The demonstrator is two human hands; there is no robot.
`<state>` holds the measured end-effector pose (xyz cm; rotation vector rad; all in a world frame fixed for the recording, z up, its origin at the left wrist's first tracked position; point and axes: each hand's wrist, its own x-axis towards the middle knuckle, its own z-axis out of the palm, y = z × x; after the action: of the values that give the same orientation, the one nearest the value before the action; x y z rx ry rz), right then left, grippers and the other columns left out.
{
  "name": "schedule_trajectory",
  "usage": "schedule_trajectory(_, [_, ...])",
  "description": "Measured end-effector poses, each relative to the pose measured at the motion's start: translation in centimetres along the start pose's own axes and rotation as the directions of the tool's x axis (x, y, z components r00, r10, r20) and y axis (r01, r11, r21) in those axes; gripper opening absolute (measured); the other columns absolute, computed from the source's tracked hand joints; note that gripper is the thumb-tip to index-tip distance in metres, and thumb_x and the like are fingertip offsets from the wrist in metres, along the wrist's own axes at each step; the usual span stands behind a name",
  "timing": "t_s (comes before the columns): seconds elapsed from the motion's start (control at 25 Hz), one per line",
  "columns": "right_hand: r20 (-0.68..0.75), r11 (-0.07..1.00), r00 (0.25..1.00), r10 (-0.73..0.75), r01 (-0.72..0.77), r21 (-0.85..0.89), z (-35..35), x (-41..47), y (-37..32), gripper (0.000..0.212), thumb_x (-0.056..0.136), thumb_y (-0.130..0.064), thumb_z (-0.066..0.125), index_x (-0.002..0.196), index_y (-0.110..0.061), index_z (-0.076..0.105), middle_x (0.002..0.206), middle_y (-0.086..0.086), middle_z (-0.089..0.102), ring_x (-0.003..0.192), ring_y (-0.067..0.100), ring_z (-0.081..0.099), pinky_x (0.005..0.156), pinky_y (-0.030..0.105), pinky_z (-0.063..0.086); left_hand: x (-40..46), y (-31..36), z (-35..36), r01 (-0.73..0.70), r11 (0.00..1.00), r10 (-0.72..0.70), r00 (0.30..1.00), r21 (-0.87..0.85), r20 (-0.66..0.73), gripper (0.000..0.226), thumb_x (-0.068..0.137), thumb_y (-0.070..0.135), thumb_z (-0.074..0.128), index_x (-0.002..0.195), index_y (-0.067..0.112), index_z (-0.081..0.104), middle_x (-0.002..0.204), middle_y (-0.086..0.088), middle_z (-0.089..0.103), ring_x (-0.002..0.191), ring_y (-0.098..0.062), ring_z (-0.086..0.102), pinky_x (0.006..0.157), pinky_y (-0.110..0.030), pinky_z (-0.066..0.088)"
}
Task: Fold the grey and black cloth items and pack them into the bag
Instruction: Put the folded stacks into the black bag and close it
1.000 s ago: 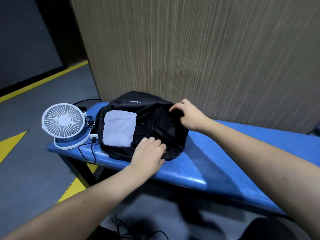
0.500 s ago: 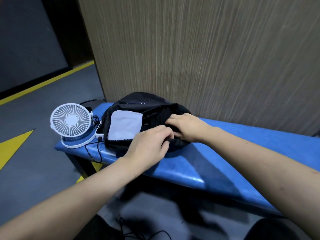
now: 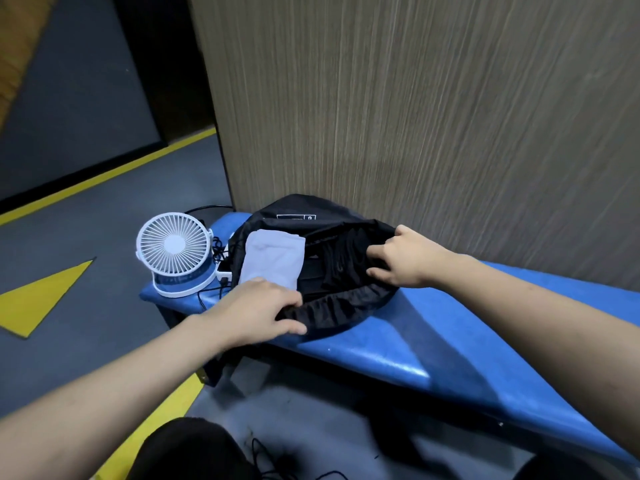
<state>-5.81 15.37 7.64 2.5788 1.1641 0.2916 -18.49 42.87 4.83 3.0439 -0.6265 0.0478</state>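
Both hands' grips (image 3: 258, 308) (image 3: 403, 258) hold the bag (image 3: 332, 310) mouth open (lengthwise along bench (image 3: 433, 344)).

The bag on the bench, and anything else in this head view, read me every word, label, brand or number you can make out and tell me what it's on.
Black bag: a white-outlined rectangular label on its top, print too small and blurred to read.
White fan: no readable text.
Grey cloth in the bag: no text.
Blue bench: no text.
Nothing legible anywhere in view.
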Motion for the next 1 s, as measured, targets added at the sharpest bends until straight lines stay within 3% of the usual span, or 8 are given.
schedule_trajectory(0.12, [-0.036, 0.996, 0.999, 0.019, -0.016, 0.084, -0.1, -0.3, 0.9, 0.030, 0.097, -0.052, 0.042, 0.092, -0.023, 0.038, 0.080, -0.001, 0.067, 0.081, 0.022, 0.063, 0.089, 0.035, 0.035, -1.6, -3.6, -0.5, -0.025, 0.997, 0.012, 0.985, 0.070, 0.170, 0.039, 0.085, 0.067, 0.056, 0.097, 0.030, 0.058, 0.101, 0.008, 0.067, 0.101, -0.018, 0.056, 0.087, -0.028, 0.037])
schedule_trajectory(0.24, [-0.080, 0.985, 0.996, 0.049, -0.035, 0.167, -0.2, -0.7, 1.4, 0.033, 0.094, -0.054, 0.045, 0.093, -0.023, 0.034, 0.077, -0.005, 0.061, 0.078, 0.021, 0.060, 0.090, 0.037, 0.036, -2.4, -6.2, -1.1, -0.024, 0.995, 0.001, 0.975, 0.098, 0.224, 0.032, 0.085, 0.059, 0.061, 0.101, 0.032, 0.057, 0.102, 0.010, 0.063, 0.105, -0.014, 0.055, 0.097, -0.027, 0.035])
schedule_trajectory(0.48, [-0.153, 1.000, 0.988, -0.010, 0.013, 0.018, -1.3, -1.5, 2.5, 0.040, 0.089, -0.062, 0.048, 0.100, -0.024, 0.057, 0.092, -0.010, 0.060, 0.093, 0.015, 0.055, 0.088, 0.035, 0.037, -2.5, -9.1, -3.6, 0.133, 0.988, -0.146, 0.966, 0.074, 0.213, 0.035, 0.091, 0.053, 0.060, 0.112, 0.030, 0.045, 0.092, 0.005, 0.057, 0.088, -0.019, 0.054, 0.071, -0.031, 0.040])
schedule_trajectory(0.64, [-0.257, 0.996, 0.966, -0.031, 0.010, -0.085, -1.6, -2.2, 3.2, 0.031, 0.083, -0.050, 0.066, 0.084, -0.020, 0.059, 0.080, -0.006, 0.058, 0.080, 0.020, 0.057, 0.076, 0.036, 0.042, -2.5, -9.6, -5.3, 0.134, 0.959, -0.149, 0.988, 0.250, 0.043, 0.025, 0.092, 0.048, 0.059, 0.111, 0.032, 0.052, 0.100, 0.009, 0.064, 0.096, -0.017, 0.061, 0.071, -0.032, 0.045])
schedule_trajectory(0.76, [-0.283, 0.995, 0.959, -0.004, -0.025, -0.099, -2.5, -3.0, 3.5, 0.031, 0.079, -0.045, 0.071, 0.078, -0.019, 0.055, 0.076, -0.005, 0.056, 0.076, 0.022, 0.057, 0.071, 0.037, 0.044, -2.3, -8.5, -7.0, 0.111, 0.966, -0.081, 0.988, 0.235, -0.133, 0.014, 0.095, 0.043, 0.056, 0.102, 0.031, 0.059, 0.095, 0.012, 0.064, 0.096, -0.013, 0.061, 0.069, -0.032, 0.047])
schedule_trajectory(1.0, [-0.365, 0.995, 0.929, 0.067, -0.090, -0.047, -4.9, -5.5, 5.9, 0.029, 0.073, -0.029, 0.081, 0.077, -0.014, 0.056, 0.076, 0.002, 0.056, 0.073, 0.028, 0.057, 0.065, 0.038, 0.047, -1.4, -5.5, -11.3, -0.031, 0.935, 0.199, 0.871, 0.354, -0.449, 0.013, 0.093, 0.038, 0.056, 0.092, 0.029, 0.065, 0.078, 0.010, 0.063, 0.080, -0.018, 0.064, 0.054, -0.029, 0.047])
